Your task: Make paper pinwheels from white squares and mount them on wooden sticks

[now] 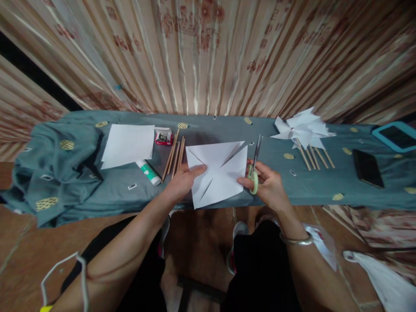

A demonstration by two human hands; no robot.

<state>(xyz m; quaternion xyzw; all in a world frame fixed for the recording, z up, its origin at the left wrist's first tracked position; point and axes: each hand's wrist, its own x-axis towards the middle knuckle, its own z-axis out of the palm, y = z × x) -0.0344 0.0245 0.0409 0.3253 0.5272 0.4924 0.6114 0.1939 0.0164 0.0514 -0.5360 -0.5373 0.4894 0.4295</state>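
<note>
Left hand [182, 182] and right hand [269, 187] grasped a slit white sheet [215, 171], centre of the frame.
The left pinched its left edge; the right gripped its right edge together with green-handled scissors [257, 154]. On the worktop [113, 188], wooden sticks [170, 157], a red box [164, 143] and a green-and-white tube [149, 173] lay left of centre, paper pinwheels [307, 128] at upper right.
</note>
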